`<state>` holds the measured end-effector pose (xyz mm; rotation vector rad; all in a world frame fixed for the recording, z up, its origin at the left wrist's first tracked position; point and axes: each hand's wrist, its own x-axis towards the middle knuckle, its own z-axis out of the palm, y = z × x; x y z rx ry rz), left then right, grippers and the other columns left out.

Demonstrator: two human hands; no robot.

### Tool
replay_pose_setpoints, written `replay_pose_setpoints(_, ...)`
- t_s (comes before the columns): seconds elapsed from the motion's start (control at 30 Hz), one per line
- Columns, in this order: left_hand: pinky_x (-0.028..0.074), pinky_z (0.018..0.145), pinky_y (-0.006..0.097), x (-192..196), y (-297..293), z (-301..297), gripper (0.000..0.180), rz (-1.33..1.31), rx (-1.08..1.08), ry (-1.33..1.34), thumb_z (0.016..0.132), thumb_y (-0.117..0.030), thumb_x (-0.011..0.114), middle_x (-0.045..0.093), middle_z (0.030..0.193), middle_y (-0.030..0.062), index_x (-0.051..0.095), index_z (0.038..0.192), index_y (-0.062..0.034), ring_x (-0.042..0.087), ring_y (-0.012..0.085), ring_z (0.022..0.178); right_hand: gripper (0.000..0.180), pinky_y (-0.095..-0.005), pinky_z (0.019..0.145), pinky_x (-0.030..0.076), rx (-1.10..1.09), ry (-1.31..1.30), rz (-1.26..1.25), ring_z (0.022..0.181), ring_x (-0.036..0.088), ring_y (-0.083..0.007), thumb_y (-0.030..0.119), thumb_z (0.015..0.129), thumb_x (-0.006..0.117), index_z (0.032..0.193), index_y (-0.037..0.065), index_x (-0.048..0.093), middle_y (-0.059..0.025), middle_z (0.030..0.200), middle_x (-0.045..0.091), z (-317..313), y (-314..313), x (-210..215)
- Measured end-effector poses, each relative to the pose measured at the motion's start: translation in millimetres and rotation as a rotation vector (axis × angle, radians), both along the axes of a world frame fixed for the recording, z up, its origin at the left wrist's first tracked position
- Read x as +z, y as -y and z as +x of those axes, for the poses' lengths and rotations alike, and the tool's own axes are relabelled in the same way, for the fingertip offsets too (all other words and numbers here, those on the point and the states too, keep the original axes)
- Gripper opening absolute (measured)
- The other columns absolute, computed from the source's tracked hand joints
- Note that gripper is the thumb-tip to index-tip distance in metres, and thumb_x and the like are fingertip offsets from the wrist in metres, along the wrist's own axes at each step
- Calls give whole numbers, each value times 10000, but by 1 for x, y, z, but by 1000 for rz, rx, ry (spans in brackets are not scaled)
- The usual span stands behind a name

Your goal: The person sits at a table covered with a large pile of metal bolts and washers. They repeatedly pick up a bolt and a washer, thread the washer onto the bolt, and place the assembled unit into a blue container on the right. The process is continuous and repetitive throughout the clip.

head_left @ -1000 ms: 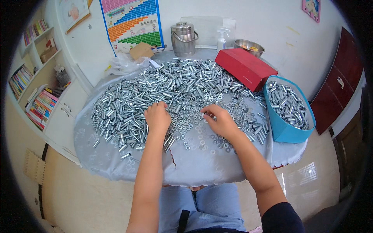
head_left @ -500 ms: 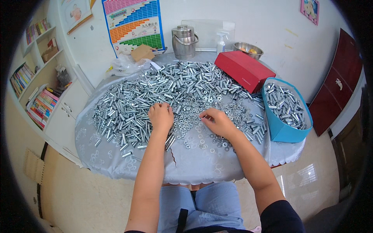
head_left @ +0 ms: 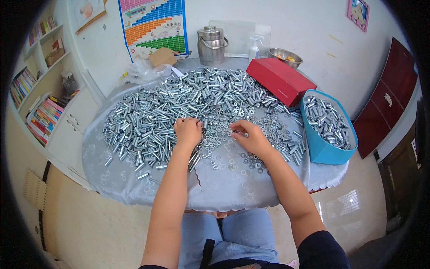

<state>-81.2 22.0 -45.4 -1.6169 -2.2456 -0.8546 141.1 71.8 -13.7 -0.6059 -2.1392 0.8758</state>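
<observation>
A wide heap of shiny metal sleeves (head_left: 148,114) covers the table, with loose washers and nuts (head_left: 217,134) spread between my hands. My left hand (head_left: 188,132) is curled at the heap's near side, its fingertips bent down among the pieces. What those fingers hold, if anything, is hidden; a sleeve (head_left: 205,125) stands right beside them. Over the washers, my right hand (head_left: 251,139) is closed, with small shiny metal parts (head_left: 244,134) showing between thumb and fingers.
A blue fabric bin (head_left: 331,154) full of metal sleeves stands at the right, beside a red box (head_left: 280,78). Behind the heap are a steel pot (head_left: 212,49), a spray bottle (head_left: 254,48), a steel bowl (head_left: 295,63) and a plastic bag (head_left: 145,71). A patterned cloth (head_left: 224,193) covers the table.
My right fingers have drawn in, and shiny metal parts now show in them. My left hand stays at nearly the same spot in the heap. The whole view has shifted slightly.
</observation>
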Motion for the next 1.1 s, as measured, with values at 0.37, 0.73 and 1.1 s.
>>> replay_pose_setpoints(0.37,464,693,344,17,1,4,416,186,-20,314,758,-77,625,609,841,93,477,1146,-65,607,251,768,285,-266,729,498,50,-50,-121,820,614,-158,43,745,664,1009,-6,569,-98,915,628,-3,-7,-11)
replay_pose_setpoints(0.73,474,796,288,39,4,54,414,361,-707,1408,879,-68,507,555,921,71,393,1277,-69,581,151,880,249,-252,703,490,83,-208,-649,848,605,-132,69,792,632,1016,-9,555,-61,936,606,-8,3,4)
replay_pose_setpoints(1.1,500,701,275,41,6,48,194,249,-509,1666,853,-172,587,607,972,77,519,993,-55,596,140,838,248,-249,713,507,7,-537,-899,820,615,-178,81,802,629,1003,-22,526,-95,917,606,1,-4,15)
